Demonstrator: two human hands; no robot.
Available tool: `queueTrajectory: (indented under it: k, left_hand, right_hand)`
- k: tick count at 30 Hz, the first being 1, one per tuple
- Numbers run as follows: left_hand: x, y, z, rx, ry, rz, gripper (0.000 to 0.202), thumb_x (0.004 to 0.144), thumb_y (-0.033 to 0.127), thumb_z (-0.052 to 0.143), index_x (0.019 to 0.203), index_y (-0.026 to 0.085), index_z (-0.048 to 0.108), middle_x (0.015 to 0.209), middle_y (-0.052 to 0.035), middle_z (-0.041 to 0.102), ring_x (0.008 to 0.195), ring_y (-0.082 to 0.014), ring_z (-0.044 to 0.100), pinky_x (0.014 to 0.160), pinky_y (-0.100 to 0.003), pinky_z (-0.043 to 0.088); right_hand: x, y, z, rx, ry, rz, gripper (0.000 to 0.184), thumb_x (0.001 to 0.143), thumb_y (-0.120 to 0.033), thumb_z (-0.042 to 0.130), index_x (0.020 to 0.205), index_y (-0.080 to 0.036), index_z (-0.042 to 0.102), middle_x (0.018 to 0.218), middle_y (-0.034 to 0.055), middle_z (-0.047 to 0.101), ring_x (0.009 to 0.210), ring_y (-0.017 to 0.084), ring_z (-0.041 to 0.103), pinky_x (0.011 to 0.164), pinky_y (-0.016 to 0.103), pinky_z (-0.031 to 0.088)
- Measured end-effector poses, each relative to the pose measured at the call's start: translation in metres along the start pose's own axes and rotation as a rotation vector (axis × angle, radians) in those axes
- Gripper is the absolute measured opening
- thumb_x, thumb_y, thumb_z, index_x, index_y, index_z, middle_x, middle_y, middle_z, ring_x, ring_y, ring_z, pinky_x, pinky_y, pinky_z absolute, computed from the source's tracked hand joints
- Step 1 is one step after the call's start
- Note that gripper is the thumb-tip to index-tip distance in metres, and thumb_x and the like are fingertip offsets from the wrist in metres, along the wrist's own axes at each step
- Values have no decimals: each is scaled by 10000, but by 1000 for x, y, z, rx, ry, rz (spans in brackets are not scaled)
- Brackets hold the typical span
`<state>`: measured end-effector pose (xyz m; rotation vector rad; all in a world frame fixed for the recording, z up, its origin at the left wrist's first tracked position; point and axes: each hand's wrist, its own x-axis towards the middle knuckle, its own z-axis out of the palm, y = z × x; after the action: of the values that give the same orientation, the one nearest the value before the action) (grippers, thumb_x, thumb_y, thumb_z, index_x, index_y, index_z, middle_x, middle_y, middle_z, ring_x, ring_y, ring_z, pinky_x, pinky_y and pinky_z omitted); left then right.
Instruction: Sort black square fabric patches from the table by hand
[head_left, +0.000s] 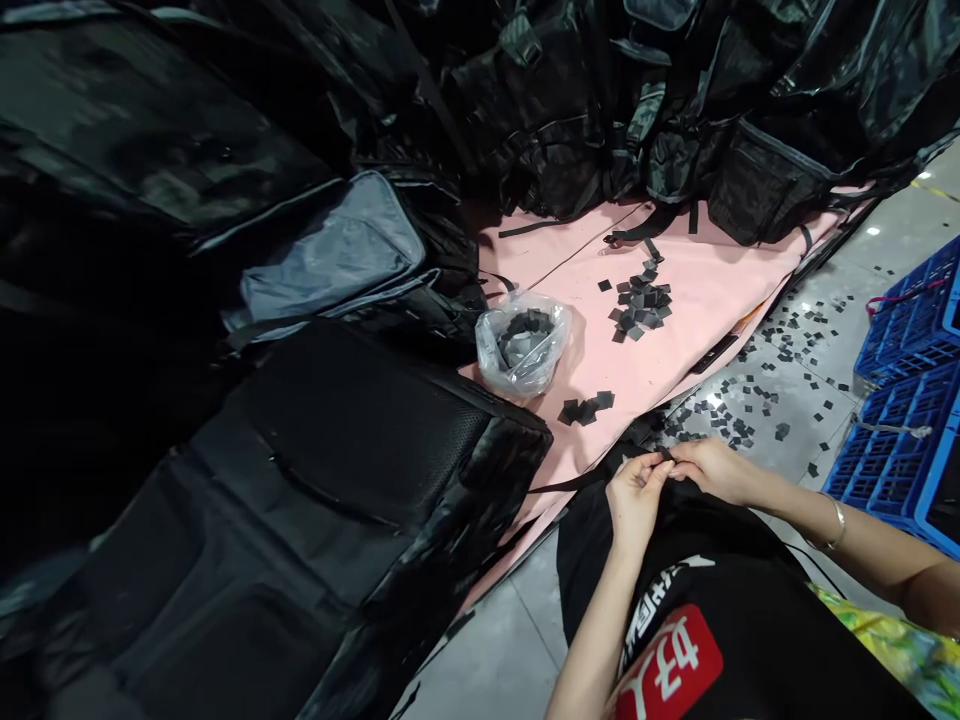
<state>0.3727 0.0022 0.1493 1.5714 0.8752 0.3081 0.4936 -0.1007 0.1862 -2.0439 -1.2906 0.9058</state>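
Over my lap, my left hand (634, 492) and my right hand (709, 468) meet with fingertips pinched together. Between them is a narrow black strap (665, 454), of which only a small bit shows. A black strap also runs from the large black backpack (360, 430) towards my hands; whether it is the same piece I cannot tell. The backpack lies on its front on the pink-covered table, its padded mesh back panel upward. Small dark square pieces (587, 408) lie in a little heap close to my hands. Beyond them a clear plastic bag (523, 345) holds more of these squares.
Another pile of dark squares (641, 300) lies on the pink cover (555, 250). Camouflage backpacks (555, 110) crowd the table's back and left. Many squares are scattered across the grey floor (795, 390). Blue plastic crates (900, 430) stand at the right. A black apron (750, 600) covers my lap.
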Motion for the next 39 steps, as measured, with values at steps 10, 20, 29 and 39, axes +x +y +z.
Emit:
queueTrajectory:
  k: [10, 20, 29, 39]
  left_hand:
    - [-9, 6, -2, -161, 64, -49, 262, 667, 368, 678, 811, 149, 692, 577, 19, 530, 536, -82, 422, 538, -213, 367]
    - [-11, 6, -16, -220, -181, -142, 262, 637, 379, 704, 761, 151, 741, 599, -30, 607, 507, -83, 432, 475, -214, 348]
    - [-19, 15, -23, -313, -285, -238, 275, 583, 377, 748, 674, 119, 721, 556, -24, 598, 453, -51, 389, 429, -194, 287]
    - [-25, 15, -26, -357, -290, -286, 333, 578, 424, 743, 668, 107, 701, 457, 26, 477, 403, -27, 304, 386, -188, 187]
  right_hand:
    - [6, -1, -6, 209, -70, 121, 248, 843, -285, 466, 658, -173, 588, 426, -40, 525, 437, 115, 517, 513, 206, 373]
    - [10, -10, -20, 161, -311, 37, 280, 833, -261, 472, 599, -164, 591, 464, -29, 578, 398, 99, 509, 485, 199, 378]
    - [16, -16, -28, 154, -547, -61, 286, 832, -248, 478, 610, -146, 625, 430, -26, 571, 395, 96, 519, 500, 194, 405]
    - [18, -19, -25, 175, -590, -67, 276, 818, -260, 483, 589, -150, 590, 520, -13, 629, 376, 80, 522, 441, 176, 394]
